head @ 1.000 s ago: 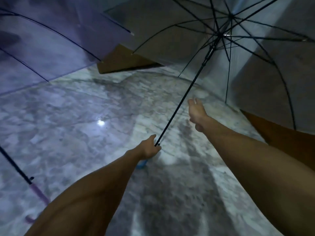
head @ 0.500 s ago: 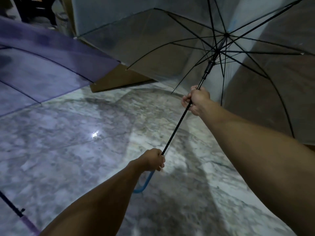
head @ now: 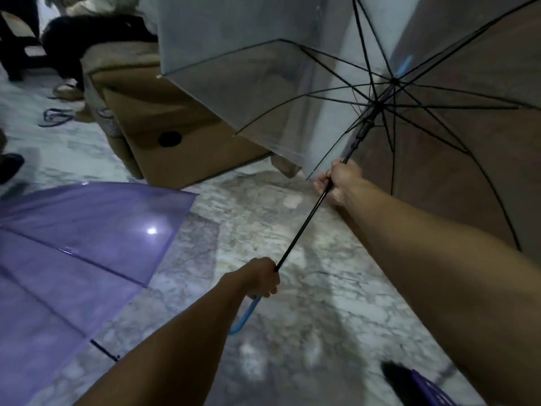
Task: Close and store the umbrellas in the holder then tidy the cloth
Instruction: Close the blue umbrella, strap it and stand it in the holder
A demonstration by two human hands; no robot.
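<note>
A clear umbrella (head: 263, 92) with black ribs stands open ahead of me, its canopy filling the upper right. My left hand (head: 262, 278) grips its blue curved handle (head: 246, 316) low in the middle. My right hand (head: 339, 181) grips the black shaft (head: 301, 230) higher up, just below the runner (head: 363, 130). A second, purple umbrella (head: 73, 253) lies open on the marble floor at the left, its dark shaft sticking out at the lower left. No cloth can be made out.
A brown cardboard box (head: 175, 142) with a round hole stands behind the umbrellas. A purple basket-like thing (head: 424, 388) shows at the bottom right edge. Sandals, a cord and a person's dark clothing lie at the top left.
My right hand went from open beside the shaft to gripping it below the runner. The view tilted up, so the box and the purple canopy's edge now show.
</note>
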